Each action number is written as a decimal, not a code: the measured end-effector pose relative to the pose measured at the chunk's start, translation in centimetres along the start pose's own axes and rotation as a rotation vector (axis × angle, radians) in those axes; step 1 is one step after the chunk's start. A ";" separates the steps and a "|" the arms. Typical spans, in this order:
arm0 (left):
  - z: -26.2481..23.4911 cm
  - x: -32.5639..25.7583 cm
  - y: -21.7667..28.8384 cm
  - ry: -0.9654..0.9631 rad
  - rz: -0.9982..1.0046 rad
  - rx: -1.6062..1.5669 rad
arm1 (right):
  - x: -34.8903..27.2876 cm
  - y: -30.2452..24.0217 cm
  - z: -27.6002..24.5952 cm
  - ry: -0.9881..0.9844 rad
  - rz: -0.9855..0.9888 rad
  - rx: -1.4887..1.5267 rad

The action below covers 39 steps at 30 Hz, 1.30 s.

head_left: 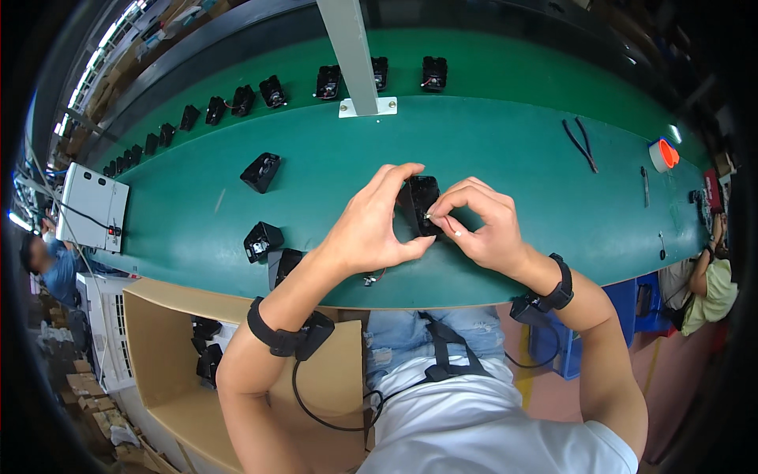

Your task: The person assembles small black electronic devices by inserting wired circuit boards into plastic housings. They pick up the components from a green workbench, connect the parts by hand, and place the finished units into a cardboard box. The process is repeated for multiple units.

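One hand braces, one pinches

Above the tabletop (339,146), the grip of the left hand (367,227) spans the black housing (424,192) end to end, probably to steady it. The right hand (488,227) pinches a small part (428,216) against the housing, seemingly for fine control.

Head cam is looking steeply down from above the shirt (466,419), facing out over the bench (505,170). Left hand (371,225) and right hand (488,223) are sitting near, mid-frame; jeans (395,340) are showing below. Fisheye is bending bench edges; far sides are probably smearing.
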<state>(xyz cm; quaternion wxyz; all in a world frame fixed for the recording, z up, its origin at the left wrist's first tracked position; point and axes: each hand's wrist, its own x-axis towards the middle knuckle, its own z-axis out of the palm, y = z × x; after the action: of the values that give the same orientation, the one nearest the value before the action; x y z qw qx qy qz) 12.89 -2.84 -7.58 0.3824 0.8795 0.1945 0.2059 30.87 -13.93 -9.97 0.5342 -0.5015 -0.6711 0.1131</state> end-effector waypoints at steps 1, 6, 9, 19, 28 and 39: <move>-0.1 -0.1 -0.1 0.015 0.019 0.011 | 0.1 -0.3 0.0 0.004 -0.001 -0.011; -0.9 0.3 0.3 -0.080 -0.063 0.004 | -0.1 -1.3 -0.6 -0.034 0.021 -0.050; -0.7 0.0 0.3 -0.075 -0.043 0.054 | -0.1 -0.7 -0.7 -0.089 0.059 -0.023; -0.5 0.1 1.2 -0.077 -0.050 -0.025 | -0.4 -0.9 -1.3 -0.173 0.371 0.273; -0.4 0.4 0.9 0.248 0.254 0.117 | -0.7 0.8 -2.2 -0.284 0.466 0.864; 0.8 0.4 1.3 0.352 0.367 0.096 | -1.5 1.4 -1.4 -0.280 0.773 1.281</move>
<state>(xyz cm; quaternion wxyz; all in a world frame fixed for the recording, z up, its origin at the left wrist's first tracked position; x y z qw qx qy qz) 13.83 -3.91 -7.05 0.2565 0.8679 0.1045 0.4123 32.73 -14.99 -11.22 0.5534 -0.2738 -0.3126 0.7219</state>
